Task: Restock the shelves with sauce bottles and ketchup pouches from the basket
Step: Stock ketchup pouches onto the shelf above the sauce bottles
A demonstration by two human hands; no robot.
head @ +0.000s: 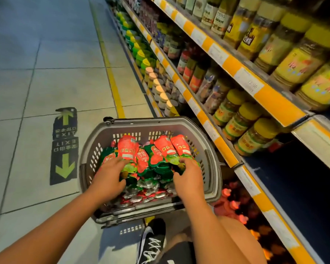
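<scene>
You are holding red and green ketchup pouches (pixel 165 149) in both hands, left hand (pixel 108 180) and right hand (pixel 189 178), fingers curled round them. The pouches are pointing away from your hands inside the grey plastic basket (pixel 211 145), and the shelf gap (pixel 293 178) is waiting nearer your right hand.

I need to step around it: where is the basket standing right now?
In the head view, the grey basket sits on the floor, low centre, between the exit floor sticker and the shelves.
</scene>
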